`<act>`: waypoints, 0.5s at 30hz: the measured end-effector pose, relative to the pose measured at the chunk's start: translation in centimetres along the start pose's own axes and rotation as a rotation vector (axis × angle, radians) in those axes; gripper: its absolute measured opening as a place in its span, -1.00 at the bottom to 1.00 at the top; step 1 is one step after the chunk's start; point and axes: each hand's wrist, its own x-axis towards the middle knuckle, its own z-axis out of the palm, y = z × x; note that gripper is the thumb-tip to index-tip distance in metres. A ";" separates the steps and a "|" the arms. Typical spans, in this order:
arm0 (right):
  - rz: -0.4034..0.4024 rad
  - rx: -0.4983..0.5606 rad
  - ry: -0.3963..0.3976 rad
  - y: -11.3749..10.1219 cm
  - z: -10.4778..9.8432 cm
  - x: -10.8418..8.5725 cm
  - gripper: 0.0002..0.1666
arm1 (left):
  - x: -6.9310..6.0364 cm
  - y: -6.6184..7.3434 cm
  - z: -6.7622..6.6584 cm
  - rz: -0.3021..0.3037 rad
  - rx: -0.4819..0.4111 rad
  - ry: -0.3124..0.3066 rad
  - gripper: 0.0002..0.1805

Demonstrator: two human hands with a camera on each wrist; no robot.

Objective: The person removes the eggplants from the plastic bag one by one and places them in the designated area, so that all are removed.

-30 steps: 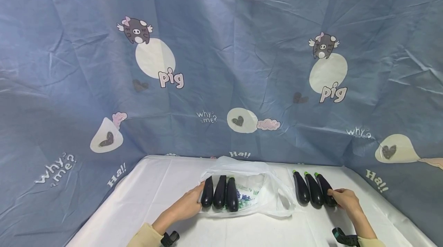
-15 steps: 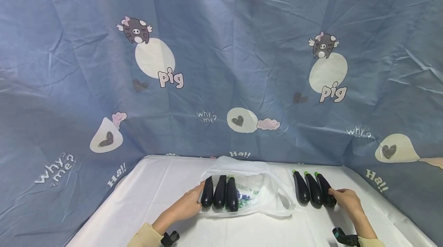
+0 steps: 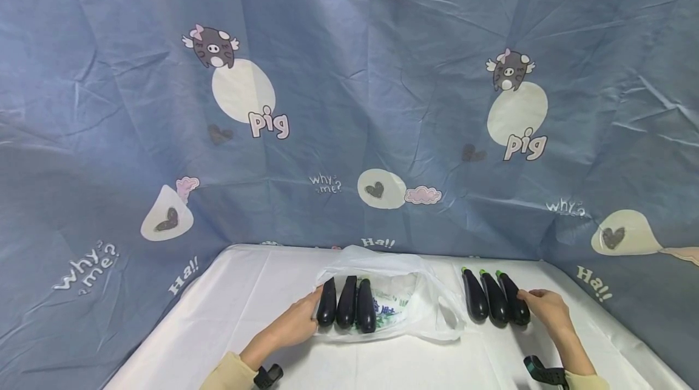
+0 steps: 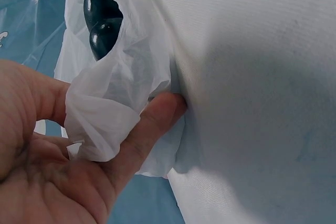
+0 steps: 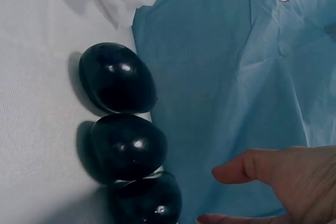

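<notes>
In the head view, a white plastic bag [image 3: 437, 311] lies mid-table with its mouth spread. Three dark eggplants [image 3: 346, 305] lie side by side inside it. My left hand [image 3: 295, 320] is at the bag's left side; in the left wrist view, the bag's gathered film [image 4: 102, 124] is between its thumb and fingers. To the right of the bag, three more eggplants [image 3: 497, 302] with green tips lie in a row. My right hand [image 3: 548, 308] is at the rightmost one. The right wrist view has its thumb [image 5: 239, 167] and a finger parted, beside the eggplants' round ends [image 5: 128, 148].
A white cloth [image 3: 426, 366] covers the table. Behind and along both sides hangs a blue printed sheet [image 3: 327, 105]. Each wrist bears a black strap with a small device, the left strap [image 3: 267, 376] and the right strap [image 3: 546, 372].
My right hand has shifted slightly up along the rightmost eggplant, so more of its lower end shows. The left hand, the bag and the eggplants stay put.
</notes>
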 end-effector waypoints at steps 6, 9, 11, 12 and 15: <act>0.007 0.025 0.013 -0.6 -0.1 -0.3 -0.12 | 0.0 0.0 0.0 0.006 0.012 0.004 -0.16; -0.002 0.029 0.014 -0.8 -0.2 -0.4 -0.12 | 0.0 0.0 0.0 0.007 0.006 0.005 -0.16; -0.006 0.031 0.014 -0.9 -0.2 -0.5 -0.14 | 0.0 0.0 0.0 0.006 0.005 0.004 -0.16; -0.010 0.029 0.012 -0.9 -0.2 -0.5 -0.14 | 0.0 -0.1 0.1 0.005 0.004 0.003 -0.16; -0.012 0.025 0.010 -1.1 -0.3 -0.6 -0.14 | 0.0 -0.1 0.1 0.005 0.005 -0.001 -0.16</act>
